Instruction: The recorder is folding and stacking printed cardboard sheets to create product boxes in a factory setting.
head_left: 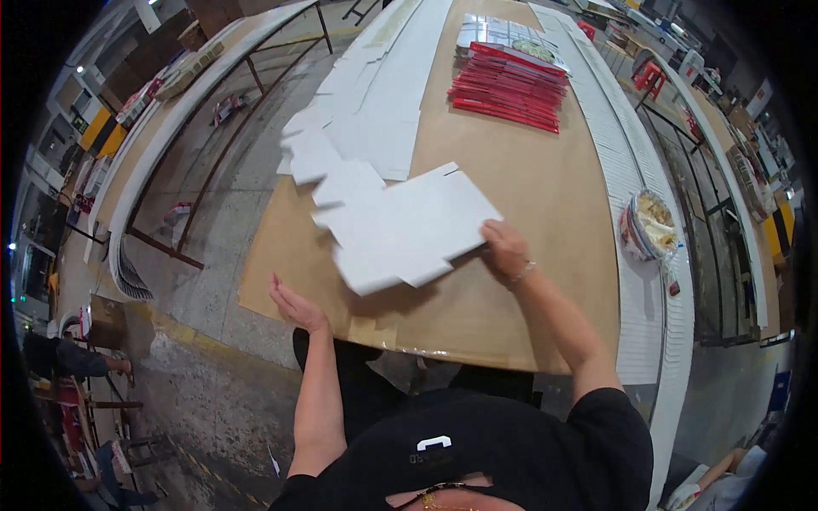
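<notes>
A flat white die-cut cardboard blank (409, 221) with notched flaps is tilted above the brown-covered table, slightly blurred at its near edge. My right hand (507, 249) grips its right edge, thumb on top, with the fingers partly hidden beneath. To the left of the blank, my left hand (296, 305) is held apart from it, fingers stretched out and nothing in them. Behind the held blank, more white cardboard blanks (375, 111) lie overlapping along the table's left side.
A stack of red flat packages (509, 85) sits at the far end of the brown table cover (554, 187). On the right strip stands a round tub (649, 226) with pale contents. Side tables with metal frames (192, 145) flank the work table. Other people's arms (716, 479) show at both lower sides.
</notes>
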Demonstrator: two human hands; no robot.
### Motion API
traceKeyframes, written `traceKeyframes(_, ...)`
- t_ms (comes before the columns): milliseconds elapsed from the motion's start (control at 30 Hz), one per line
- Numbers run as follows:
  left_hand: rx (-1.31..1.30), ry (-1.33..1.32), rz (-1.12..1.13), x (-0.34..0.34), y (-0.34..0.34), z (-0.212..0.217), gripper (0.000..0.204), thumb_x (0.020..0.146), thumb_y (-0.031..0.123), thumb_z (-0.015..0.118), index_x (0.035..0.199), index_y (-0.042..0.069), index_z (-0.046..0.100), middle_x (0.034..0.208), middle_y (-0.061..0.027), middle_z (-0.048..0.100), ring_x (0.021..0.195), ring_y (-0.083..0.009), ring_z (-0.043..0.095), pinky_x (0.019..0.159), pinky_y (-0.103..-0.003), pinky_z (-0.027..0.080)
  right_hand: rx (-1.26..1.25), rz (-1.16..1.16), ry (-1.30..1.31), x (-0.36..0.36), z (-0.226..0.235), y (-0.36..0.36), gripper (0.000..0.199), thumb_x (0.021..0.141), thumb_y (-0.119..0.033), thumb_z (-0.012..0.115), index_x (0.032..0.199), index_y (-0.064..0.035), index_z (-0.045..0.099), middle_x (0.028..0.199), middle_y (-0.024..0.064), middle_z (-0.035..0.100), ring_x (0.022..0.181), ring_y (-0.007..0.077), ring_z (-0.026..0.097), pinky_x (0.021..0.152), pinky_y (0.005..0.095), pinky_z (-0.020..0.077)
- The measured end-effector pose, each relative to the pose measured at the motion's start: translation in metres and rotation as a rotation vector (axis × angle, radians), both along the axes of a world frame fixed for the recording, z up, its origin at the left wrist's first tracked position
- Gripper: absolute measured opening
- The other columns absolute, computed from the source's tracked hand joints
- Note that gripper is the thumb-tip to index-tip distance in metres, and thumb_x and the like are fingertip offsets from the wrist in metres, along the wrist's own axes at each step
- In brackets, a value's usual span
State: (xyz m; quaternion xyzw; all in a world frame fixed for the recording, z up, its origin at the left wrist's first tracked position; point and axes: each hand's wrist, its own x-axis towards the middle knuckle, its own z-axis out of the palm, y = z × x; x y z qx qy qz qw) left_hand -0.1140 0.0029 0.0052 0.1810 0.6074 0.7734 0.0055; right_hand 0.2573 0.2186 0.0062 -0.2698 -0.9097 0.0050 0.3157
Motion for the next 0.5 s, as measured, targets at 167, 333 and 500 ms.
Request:
traceKeyframes(167,-0.854,0.913,-0.911,0.062,0.006,0.028,0.051,0.102,0.039,0.04,0.142,0.009,0.047,0.151,-0.0167,0.039,0.14,-0.0352,0.036,0.116,-0.055,0.018,-0.291,-0.152,-0.486,0.08,0.038,-0.065,0.066,0.077,-0.03,0.072,0.137,-0.0164,0.051,0.148,0.0158,0.043,0.143,0.0346,0.032,0.109,0.0624,0.0252)
traceKeyframes(333,-1.216,1.099,-0.917,0.138,-0.004,0.031,0.08,0.092,0.068,0.041,0.153,0.018,0.032,0.163,-0.014,0.015,0.149,-0.0385,0.01,0.115,-0.065,0.007,-0.601,0.186,-0.699,0.072,0.088,-0.185,0.097,0.07,-0.045,0.082,0.151,-0.0273,0.034,0.159,0.0143,0.026,0.148,0.0403,0.019,0.113,0.0645,0.0181)
traceKeyframes(500,-1.219,1.182,-1.046,0.145,-0.015,0.051,0.1,0.077,0.076,0.056,0.155,0.021,0.027,0.162,-0.0177,0.011,0.148,-0.0447,0.008,0.113,-0.069,0.007,-0.454,-0.305,-0.422,0.109,0.045,-0.233,0.095,0.064,-0.022,0.086,0.148,-0.0264,0.04,0.156,0.0137,0.031,0.143,0.0437,0.025,0.112,0.0619,0.0234)
